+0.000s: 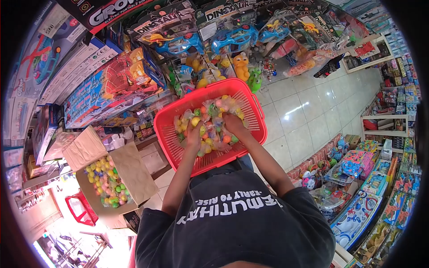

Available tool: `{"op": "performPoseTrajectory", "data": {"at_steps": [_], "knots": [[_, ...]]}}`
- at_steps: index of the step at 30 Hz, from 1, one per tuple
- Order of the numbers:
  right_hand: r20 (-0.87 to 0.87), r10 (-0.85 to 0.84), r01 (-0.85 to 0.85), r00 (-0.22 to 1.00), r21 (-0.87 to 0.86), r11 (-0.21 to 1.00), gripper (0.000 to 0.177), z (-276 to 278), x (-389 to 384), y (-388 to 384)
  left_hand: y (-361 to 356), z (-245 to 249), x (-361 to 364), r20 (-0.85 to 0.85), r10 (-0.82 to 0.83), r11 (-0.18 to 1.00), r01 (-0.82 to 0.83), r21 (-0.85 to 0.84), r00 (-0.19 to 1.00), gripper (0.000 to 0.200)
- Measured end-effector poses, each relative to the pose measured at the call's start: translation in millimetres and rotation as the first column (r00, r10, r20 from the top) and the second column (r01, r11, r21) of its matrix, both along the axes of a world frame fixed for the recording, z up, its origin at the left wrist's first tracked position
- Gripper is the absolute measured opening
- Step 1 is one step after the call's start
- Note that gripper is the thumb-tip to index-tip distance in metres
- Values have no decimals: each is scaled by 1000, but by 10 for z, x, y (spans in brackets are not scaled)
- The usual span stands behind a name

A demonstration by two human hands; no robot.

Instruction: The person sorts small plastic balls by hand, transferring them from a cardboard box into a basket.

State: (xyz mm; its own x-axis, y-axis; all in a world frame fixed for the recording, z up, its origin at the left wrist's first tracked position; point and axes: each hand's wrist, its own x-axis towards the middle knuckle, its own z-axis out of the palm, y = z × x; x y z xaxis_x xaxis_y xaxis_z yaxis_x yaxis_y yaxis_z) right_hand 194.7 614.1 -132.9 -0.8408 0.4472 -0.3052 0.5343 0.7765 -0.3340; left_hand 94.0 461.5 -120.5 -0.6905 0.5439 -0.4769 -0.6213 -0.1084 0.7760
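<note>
A red plastic basket [182, 161] stands in front of my body, holding many small colourful balls [209, 119], yellow, green, orange and pink, some in clear wrapping. Both of my hands are down inside it among the balls. My left hand [193, 136] is on the basket's left half, its fingers bent round something small beside a yellow ball. My right hand [233, 123] reaches in from the right, fingers curled down at the balls. The fingertips of both hands are partly hidden, and what they hold cannot be made out.
An open cardboard box [134, 167] with similar balls is at the lower left, near another red basket [81, 209]. Packaged toys [183, 43] hang beyond the basket. Boxed toys fill the left side. Shelves of goods [357, 219] line the right, past the tiled floor [290, 114].
</note>
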Motion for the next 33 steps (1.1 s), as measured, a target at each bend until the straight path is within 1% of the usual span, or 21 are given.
{"op": "performPoseTrajectory", "data": {"at_steps": [4, 6, 8, 11, 13, 14, 16, 17, 18, 19, 20, 21, 22, 23, 25, 26, 28, 29, 31, 32, 33], "knots": [[75, -33, 31, 997, 25, 999, 26, 26, -13, -57, 34, 86, 6, 74, -21, 996, 14, 89, 997, 38], [151, 9, -7, 988, -10, 1000, 26, 59, 14, -52, 28, 88, -18, 102, -53, 994, 43, 100, 993, 38], [156, 13, -12, 988, -10, 1000, 26, 85, 41, -64, 76, 67, -40, 126, -84, 991, 70, 115, 988, 38], [156, 41, -40, 987, -12, 999, 27, 51, 78, -102, 140, -133, -61, 128, -46, 990, 28, 140, 991, 39], [152, 58, -57, 987, -10, 998, 28, 47, 97, -110, 207, -172, -87, 38, -26, 1000, 26, 8, 999, 42], [173, 64, -59, 983, -35, 998, 31, 47, 107, -106, 244, -189, -97, 37, -29, 1000, 29, 8, 999, 42], [194, 66, -56, 979, -58, 997, 35, 95, 120, -102, 322, -212, -117, -75, -45, 995, 38, -94, 996, 43], [210, 59, -37, 976, -106, 994, 41, 120, 129, -100, 364, -247, -141, -76, -48, 995, 41, -93, 996, 43], [226, 53, -18, 973, -151, 988, 48, 126, 136, -91, 412, -308, -167, -149, -92, 993, 79, -89, 984, 44], [226, 50, -16, 973, -150, 989, 48, 130, 142, -84, 446, -368, -183, -222, -134, 989, 117, -86, 966, 45], [223, 42, 0, 974, -186, 982, 53, 134, 149, -79, 461, -427, -195, -221, -135, 989, 119, -85, 966, 45], [220, 33, 17, 975, -223, 975, 58, 139, 157, -73, 478, -385, -207, -235, -238, 967, 206, -152, 943, 46], [220, 30, 20, 975, -221, 975, 58, 144, 165, -67, 500, -343, -216, -241, -338, 932, 288, -219, 910, 48], [196, 19, 29, 980, -238, 971, 56, 149, 175, -62, 530, -301, -213, -242, -340, 932, 291, -218, 909, 48], [173, 1, 44, 985, -254, 966, 55, 89, 199, -44, 582, -330, -190, -96, -316, 943, 301, -142, 944, 50], [158, 3, 40, 987, -267, 963, 56, 55, 201, -32, 603, -345, -169, -95, -320, 942, 306, -140, 943, 50], [143, 1, 39, 990, -279, 960, 56, 1, 221, -14, 630, -401, -132, -143, -214, 974, 201, -103, 966, 49], [138, -3, 43, 990, -291, 956, 57, -25, 232, -7, 622, -427, -124, -143, -216, 974, 202, -103, 966, 49], [131, -5, 45, 991, -302, 952, 58, -48, 232, -4, 595, -365, -111, -377, -249, 956, 163, -245, 892, 54], [118, -10, 45, 993, -303, 952, 58, -60, 232, -4, 597, -346, -125, -379, -249, 956, 163, -244, 891, 54], [107, -14, 46, 994, -304, 952, 58, -64, 233, -1, 588, -395, -146, -449, -335, 926, 200, -321, 828, 54]]}}
